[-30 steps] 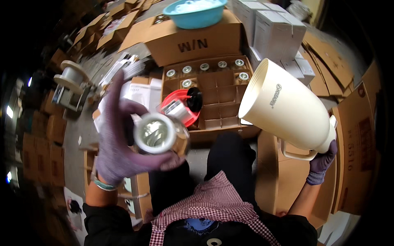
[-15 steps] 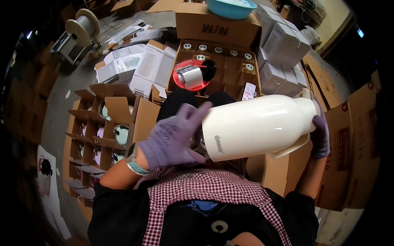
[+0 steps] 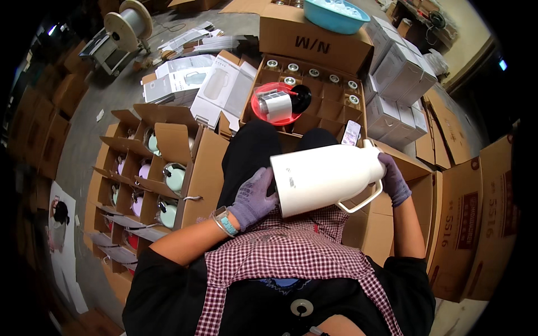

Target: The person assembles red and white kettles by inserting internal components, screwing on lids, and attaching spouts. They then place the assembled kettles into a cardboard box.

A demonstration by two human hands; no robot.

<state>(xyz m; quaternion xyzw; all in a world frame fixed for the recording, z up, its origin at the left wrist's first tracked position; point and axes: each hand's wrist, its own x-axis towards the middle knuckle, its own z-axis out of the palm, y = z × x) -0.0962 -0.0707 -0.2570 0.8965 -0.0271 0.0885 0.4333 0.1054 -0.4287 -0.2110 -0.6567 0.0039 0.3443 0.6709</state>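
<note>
A glossy white vacuum jug (image 3: 325, 176) lies sideways across my lap, its base to the left and its neck to the right. My right hand (image 3: 395, 180), in a purple-grey glove, is closed around the neck end; part of its fingers is hidden behind the jug. At the base, my left hand (image 3: 253, 200) in a matching glove presses its fingers against the bottom, with some fingertips out of sight. The jug's looped handle (image 3: 361, 203) points toward my body, and small faint print marks its side near the base.
A divided carton (image 3: 188, 193) on the left holds mint and lilac jugs. Ahead, another divided carton (image 3: 336, 115) holds glass liners, a red bowl (image 3: 255, 106) and a phone (image 3: 351, 133). A blue basin (image 3: 336, 22) sits behind. White boxes (image 3: 406, 70) and brown cartons (image 3: 457, 224) stand right.
The jug has come lower and slightly left, its handle now showing more fully. My left hand has moved from spread fingers beside the base to contact with it. The view has shifted slightly.
</note>
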